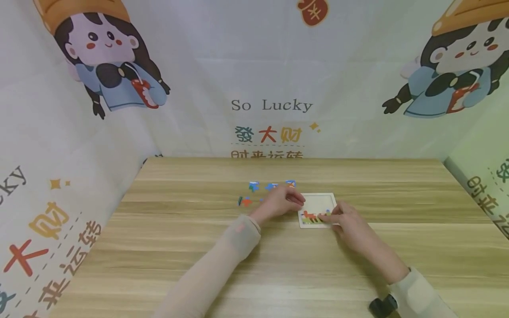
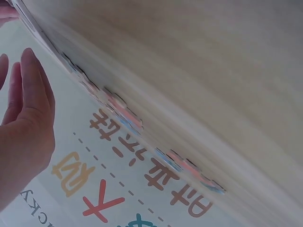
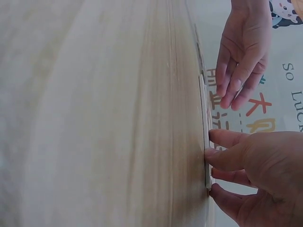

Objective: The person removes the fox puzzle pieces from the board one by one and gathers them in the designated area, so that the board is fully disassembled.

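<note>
A shallow white-rimmed puzzle tray lies on the table, with orange, green and blue picture pieces along its near side. My left hand hovers over the tray's left rim, fingers loosely bent and pointing right; no piece shows clearly between them. On the tray's right side rests my right hand. One finger reaches over the pieces and other fingertips touch the right edge. The right wrist view shows the tray edge-on, with the right hand against it and the left hand apart, beyond it.
Several loose puzzle pieces lie left of the tray, among them a blue and green one and an orange one; the left hand partly covers others. A black object sits by the right cuff. A printed cloth hangs behind the wooden table.
</note>
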A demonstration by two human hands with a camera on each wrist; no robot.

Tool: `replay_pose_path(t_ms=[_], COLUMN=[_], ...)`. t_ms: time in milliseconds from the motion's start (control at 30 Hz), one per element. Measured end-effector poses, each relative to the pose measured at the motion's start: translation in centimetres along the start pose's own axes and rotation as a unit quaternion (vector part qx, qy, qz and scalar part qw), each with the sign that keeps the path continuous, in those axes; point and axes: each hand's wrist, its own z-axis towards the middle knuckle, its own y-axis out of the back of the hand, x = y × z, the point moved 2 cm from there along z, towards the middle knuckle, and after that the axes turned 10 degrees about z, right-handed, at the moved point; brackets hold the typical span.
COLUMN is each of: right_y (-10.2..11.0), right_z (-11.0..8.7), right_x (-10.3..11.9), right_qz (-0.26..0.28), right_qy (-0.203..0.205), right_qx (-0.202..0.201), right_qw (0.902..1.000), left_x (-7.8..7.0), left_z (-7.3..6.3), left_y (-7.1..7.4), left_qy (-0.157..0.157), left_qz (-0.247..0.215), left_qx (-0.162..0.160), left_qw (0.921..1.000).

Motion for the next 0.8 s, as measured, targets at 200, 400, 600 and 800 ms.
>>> replay_pose_path(t_ms=[200,400,600,800], right_y=[0.0,-0.1,-0.1,-0.1], right_z=[0.0,-0.2,-0.2,-0.1], right_x=[0.0,0.1,0.0,-0.1], right_qz=[0.0,-0.002,0.005,0.005], right_qy=[0.004,0.017,0.004,0.004], right_qx=[-0.003,-0.014,-0.011,-0.011], right_qw=[1.0,0.9998,0.9999,0.9999], left_x=[-0.3,-0.6,-0.8,-0.8], left_z=[0.1,0.2,0.3,0.1], left_y=[-0.4,-0.9,-1.3,-1.4], left_qy=[-0.014,-0.019,-0.025,-0.016], left_qz=[0.019,0.037,0.056,0.074], left_qx=[0.001,0.003,-0.001,-0.003], left_qw=[0.9997,0.9991,0.9981,0.9971])
